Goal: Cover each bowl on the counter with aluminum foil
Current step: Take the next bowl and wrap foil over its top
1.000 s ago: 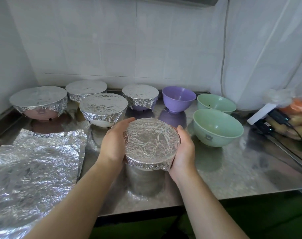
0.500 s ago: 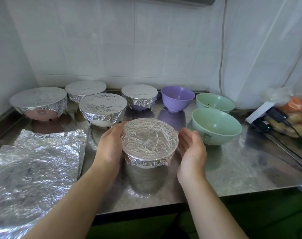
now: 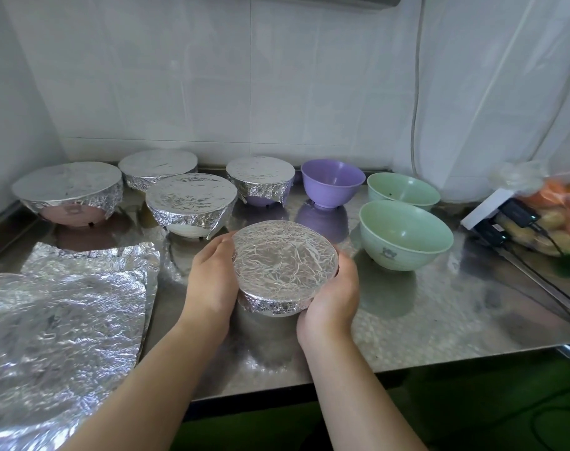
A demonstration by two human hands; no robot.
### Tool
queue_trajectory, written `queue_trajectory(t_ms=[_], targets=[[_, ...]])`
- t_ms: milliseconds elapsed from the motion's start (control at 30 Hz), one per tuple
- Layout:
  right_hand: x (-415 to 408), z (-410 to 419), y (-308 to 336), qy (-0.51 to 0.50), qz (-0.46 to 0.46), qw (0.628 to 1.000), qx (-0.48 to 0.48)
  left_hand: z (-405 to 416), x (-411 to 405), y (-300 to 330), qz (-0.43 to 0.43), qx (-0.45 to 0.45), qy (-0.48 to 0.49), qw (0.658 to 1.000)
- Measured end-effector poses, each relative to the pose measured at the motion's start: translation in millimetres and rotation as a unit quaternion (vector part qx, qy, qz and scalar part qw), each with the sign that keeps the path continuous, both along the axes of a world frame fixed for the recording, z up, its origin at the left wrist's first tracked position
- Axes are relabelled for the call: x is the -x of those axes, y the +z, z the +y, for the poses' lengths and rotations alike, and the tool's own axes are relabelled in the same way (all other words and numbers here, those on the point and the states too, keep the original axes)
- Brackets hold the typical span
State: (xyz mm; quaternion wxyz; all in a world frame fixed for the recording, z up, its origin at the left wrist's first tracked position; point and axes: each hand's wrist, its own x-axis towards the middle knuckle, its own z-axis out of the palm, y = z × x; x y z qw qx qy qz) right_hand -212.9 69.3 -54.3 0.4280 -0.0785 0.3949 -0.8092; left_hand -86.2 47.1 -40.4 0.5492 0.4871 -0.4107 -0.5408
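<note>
Both hands, left point(image 3: 212, 281) and right point(image 3: 330, 301), each have their grip curled round the foil-covered bowl point(image 3: 285, 265) at the table's point(image 3: 439, 317) front centre, beside foil sheets point(image 3: 65, 314).

Soft, even daylight fills the scene, brightest at the translucent curtain point(image 3: 504, 92) on the far right. The steel table point(image 3: 439, 314) mirrors the bowls in hazy reflections, and the foil sheets point(image 3: 62, 327) at near left sparkle with small glints. Shadows are faint. Wide-angle distortion bends the wall lines; the edges look slightly soft.
</note>
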Motion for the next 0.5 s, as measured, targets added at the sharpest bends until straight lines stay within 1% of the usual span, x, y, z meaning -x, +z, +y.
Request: queue_trajectory(t_ms=[100,167,233,400,500], targets=[[-1,-2,-9,-0.022,-0.003,1.0,0.004,0,0,0,-0.011,-0.004,0.006,1.0],[-1,-2,-11,-0.038,0.0,0.999,-0.011,2,0,0,-0.02,-0.004,0.005,1.0],[0,0,-11,-0.028,-0.006,0.999,-0.015,3,0,2,-0.02,-0.001,0.002,1.0],[9,4,-15,0.007,0.048,0.998,-0.046,4,-1,2,-0.022,-0.005,0.001,1.0],[16,3,-18,-0.003,0.081,0.994,-0.07,4,-1,2,-0.012,-0.007,-0.009,1.0]])
